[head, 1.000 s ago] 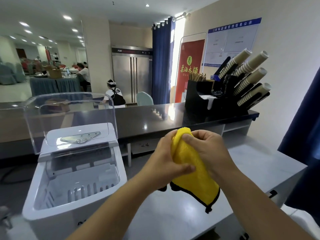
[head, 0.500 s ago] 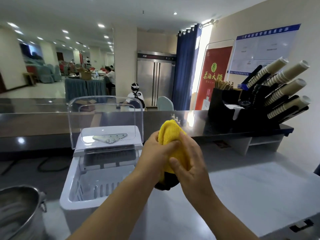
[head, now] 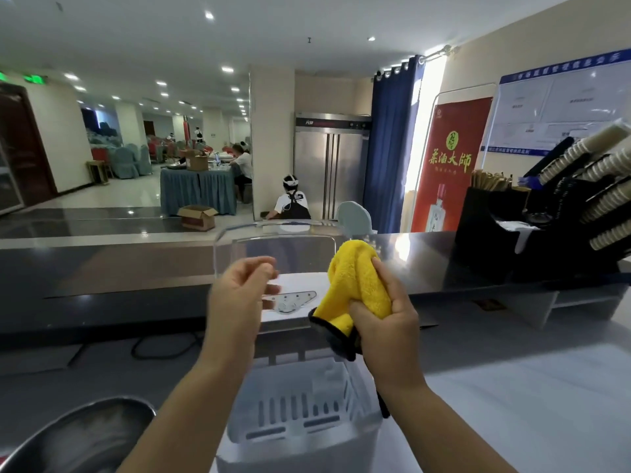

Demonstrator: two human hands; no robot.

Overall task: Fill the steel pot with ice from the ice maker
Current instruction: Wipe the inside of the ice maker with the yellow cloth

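Observation:
A white ice maker (head: 300, 428) stands on the counter right below me, its clear lid (head: 273, 247) raised upright behind the open basket. No ice shows in the basket. The steel pot (head: 82, 435) sits at the lower left, its rim partly cut off by the frame edge. My right hand (head: 386, 322) grips a yellow cloth (head: 358, 285) with a black edge, held above the ice maker's back. My left hand (head: 239, 295) hovers beside it with fingers loosely curled, holding nothing.
A black cup dispenser (head: 560, 216) with stacks of paper cups stands on the raised dark ledge (head: 102, 268) at the right. A black cable (head: 160, 349) lies on the counter behind the ice maker. The pale countertop (head: 512, 404) stretches to the right.
My left hand has let go of the cloth and moved left, apart from it. The right hand alone holds the cloth. The view has swung left, bringing the ice maker to the centre.

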